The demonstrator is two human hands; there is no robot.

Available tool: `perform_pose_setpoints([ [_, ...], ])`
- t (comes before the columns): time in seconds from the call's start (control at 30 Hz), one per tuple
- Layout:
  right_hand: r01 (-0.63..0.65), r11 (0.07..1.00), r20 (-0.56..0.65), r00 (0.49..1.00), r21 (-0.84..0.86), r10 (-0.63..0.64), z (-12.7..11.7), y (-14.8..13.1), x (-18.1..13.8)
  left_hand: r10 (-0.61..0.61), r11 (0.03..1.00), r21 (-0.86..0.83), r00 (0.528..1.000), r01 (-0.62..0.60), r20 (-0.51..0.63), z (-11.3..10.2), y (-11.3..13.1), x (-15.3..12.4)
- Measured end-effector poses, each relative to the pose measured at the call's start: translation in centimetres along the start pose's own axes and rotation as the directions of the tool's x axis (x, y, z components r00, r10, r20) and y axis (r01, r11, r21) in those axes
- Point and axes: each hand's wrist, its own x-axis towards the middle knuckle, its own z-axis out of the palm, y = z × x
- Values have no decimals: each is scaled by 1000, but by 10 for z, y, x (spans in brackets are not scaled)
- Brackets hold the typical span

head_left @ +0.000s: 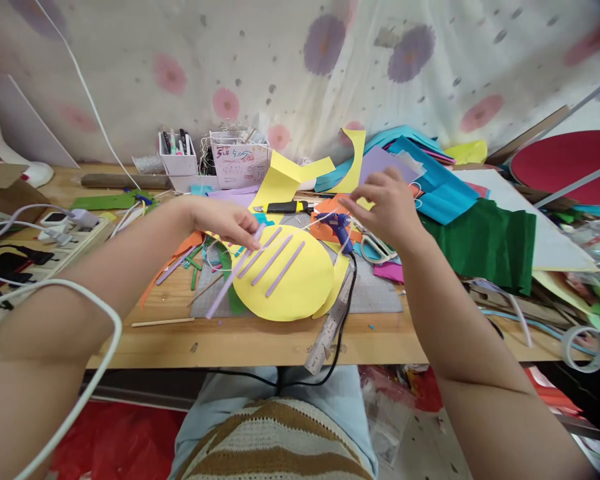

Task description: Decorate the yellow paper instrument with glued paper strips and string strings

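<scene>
A yellow paper circle (300,287) lies on a grey mat at the desk's front, with several purple paper strips (285,268) laid slantwise across it. My left hand (227,223) pinches the upper end of the leftmost purple strip (233,277), which runs off the circle's left edge. My right hand (393,203) hovers just right of the blue glue gun (337,230), fingers curled and pointing left toward it; whether it holds anything is hidden. The glue gun's black cord (347,313) drops over the desk edge.
Scissors (375,250) lie under my right wrist. A metal ruler (330,330) overhangs the front edge. A yellow utility knife (285,207), white pen boxes (180,160), stacked coloured paper (430,173), green felt (485,243), a tape roll (583,347) and a power strip (65,230) crowd the desk.
</scene>
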Motion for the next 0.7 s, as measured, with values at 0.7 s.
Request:
perform_pose_setpoints([
  [0.7,-564,679,709,699,469,91,60,-59,-30,-11,962,265,973,73,-229,60,9,84],
])
